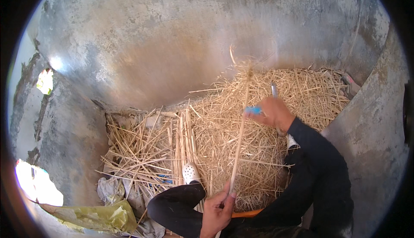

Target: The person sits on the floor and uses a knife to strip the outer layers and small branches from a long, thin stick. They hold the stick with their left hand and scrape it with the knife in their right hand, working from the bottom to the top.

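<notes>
Closest in, left hand [217, 210] pinches the low end of one long straw stalk [239, 130]. Right hand [271, 114] is closed on a blue-handled blade [255, 109] touching it higher up. Big straw pile [258, 121] lies loose, so most work looks left.

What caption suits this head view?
Left hand grips a long straw stalk; right hand works it with a blue-handled tool.

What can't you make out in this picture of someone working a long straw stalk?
- Tool in the right hand: only a blue handle and a thin metal tip show; the fingers hide the rest.
- Stalk: its lower end is hidden in the left hand.
- Orange thing: mostly behind the dark sleeve.
- Floor: buried under straw.
</notes>
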`<state>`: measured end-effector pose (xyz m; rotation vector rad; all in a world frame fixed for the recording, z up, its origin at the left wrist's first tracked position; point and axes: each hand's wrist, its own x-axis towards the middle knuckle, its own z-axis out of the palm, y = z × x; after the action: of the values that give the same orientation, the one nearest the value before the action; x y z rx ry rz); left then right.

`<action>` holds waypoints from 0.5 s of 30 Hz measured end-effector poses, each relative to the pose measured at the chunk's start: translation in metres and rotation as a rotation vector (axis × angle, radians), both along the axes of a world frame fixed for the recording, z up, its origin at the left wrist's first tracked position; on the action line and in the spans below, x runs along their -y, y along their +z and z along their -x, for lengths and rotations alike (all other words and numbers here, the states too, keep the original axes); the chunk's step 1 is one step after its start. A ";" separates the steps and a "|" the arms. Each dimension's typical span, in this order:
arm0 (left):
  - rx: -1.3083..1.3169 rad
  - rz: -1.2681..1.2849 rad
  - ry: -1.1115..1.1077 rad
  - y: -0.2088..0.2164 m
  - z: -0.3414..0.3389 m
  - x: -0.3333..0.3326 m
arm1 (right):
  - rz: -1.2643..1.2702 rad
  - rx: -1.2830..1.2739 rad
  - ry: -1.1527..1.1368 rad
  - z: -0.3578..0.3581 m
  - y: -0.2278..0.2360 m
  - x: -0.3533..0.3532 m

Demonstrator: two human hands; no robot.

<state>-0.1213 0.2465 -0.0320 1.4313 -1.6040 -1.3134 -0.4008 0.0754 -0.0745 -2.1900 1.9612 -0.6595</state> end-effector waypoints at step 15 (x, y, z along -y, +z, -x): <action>0.048 0.086 -0.104 -0.013 0.006 -0.003 | 0.055 0.056 -0.348 0.060 -0.042 0.053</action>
<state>-0.1273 0.2492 -0.0454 1.3533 -1.7659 -1.2605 -0.4604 0.0227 -0.1169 -1.8486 2.3429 -0.8172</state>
